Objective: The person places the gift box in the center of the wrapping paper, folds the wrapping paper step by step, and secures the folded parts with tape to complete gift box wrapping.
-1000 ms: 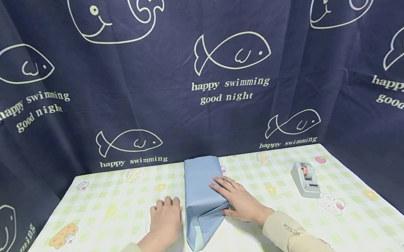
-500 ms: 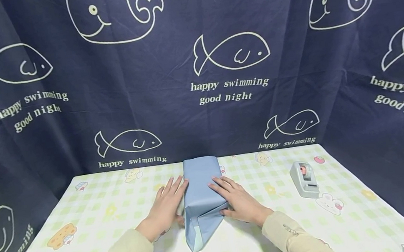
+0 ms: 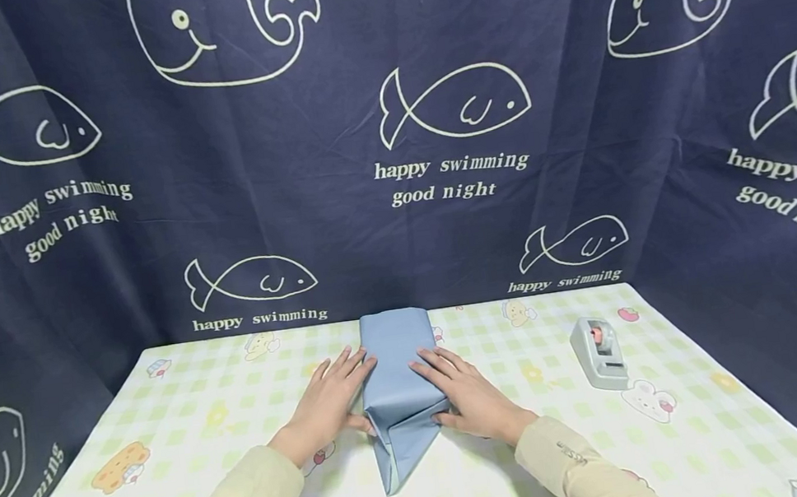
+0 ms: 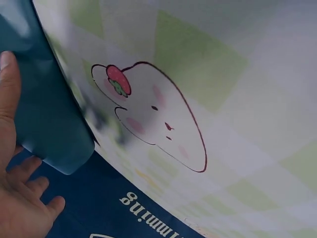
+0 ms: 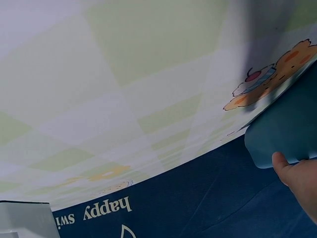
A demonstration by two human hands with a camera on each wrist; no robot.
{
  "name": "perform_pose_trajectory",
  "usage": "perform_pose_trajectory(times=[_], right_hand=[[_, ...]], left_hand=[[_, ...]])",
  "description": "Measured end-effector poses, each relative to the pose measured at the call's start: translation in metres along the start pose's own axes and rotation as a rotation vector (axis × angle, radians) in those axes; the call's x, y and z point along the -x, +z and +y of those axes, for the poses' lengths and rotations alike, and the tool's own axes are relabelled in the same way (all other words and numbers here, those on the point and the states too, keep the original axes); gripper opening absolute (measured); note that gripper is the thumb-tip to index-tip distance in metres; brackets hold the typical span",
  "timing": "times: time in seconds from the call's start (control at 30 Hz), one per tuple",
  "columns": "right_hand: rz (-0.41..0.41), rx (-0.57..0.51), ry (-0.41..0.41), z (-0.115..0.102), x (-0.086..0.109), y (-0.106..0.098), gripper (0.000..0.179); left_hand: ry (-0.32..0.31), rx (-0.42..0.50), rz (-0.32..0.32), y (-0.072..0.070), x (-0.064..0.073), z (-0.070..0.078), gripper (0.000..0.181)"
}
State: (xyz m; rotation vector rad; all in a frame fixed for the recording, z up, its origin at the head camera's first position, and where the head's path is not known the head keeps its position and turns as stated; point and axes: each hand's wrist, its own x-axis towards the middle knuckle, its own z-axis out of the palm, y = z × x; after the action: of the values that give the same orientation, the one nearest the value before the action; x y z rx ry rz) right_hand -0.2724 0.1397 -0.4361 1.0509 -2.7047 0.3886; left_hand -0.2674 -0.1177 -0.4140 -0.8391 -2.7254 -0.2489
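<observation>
While a navy curtain (image 3: 335, 215) hangs along its far edge, the counter (image 3: 189, 427) spreads wide to the outer sides of the left hand (image 3: 324, 403) and right hand (image 3: 476, 396). Between them lies a blue wrapped parcel (image 3: 398, 365), its far end by that edge; since half a second ago, its near flap (image 3: 404, 449) has been pushed inward on the left. Both hands touch its sides with extended fingers, gripping nothing. Right of the right hand sits a tape dispenser (image 3: 594, 357). Curtain lettering reads "happy swimming", "good night".
</observation>
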Motion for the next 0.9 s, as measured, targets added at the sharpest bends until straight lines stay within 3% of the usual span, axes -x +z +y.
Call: perform_pose_trajectory(times=[0.37, 0.67, 0.9], right_hand=[[0.009, 0.002, -0.007, -0.001, -0.001, 0.000, 0.082], [0.037, 0.012, -0.031, -0.002, -0.001, 0.000, 0.081], [0.021, 0.004, -0.015, -0.002, -0.001, -0.001, 0.081]], left_hand=[[-0.022, 0.005, 0.039, 0.005, 0.001, 0.000, 0.097], [-0.070, 0.099, 0.068, 0.008, 0.003, 0.005, 0.087], [-0.066, 0.057, 0.091, 0.014, 0.003, 0.007, 0.090]])
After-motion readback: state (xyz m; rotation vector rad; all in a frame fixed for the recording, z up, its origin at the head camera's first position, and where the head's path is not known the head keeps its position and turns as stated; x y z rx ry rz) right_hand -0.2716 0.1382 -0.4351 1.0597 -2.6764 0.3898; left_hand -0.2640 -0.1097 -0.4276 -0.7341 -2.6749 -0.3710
